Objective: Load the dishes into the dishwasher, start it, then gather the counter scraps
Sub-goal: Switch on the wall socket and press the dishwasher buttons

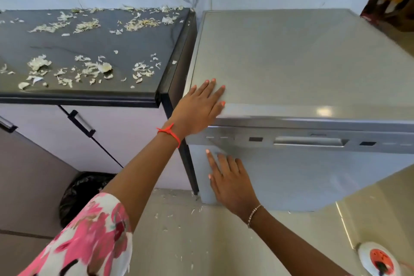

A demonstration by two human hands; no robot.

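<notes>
A silver dishwasher (302, 63) stands to the right of the dark counter (100, 45), its door shut. My left hand (199, 107) lies flat with straight fingers on the front left corner of its top. Below it, my right hand (228, 179) is held up at the door's left side, index finger pointing up towards the control strip (224, 138); whether the fingertip touches is unclear. Pale vegetable scraps (89, 67) are scattered across the counter. No dishes are in sight.
A bin lined with a black bag (83, 195) sits on the floor under the counter, by white cabinet doors. A few scraps lie on the tiled floor (179, 231). A round white object with an orange centre (378, 260) rests at the bottom right.
</notes>
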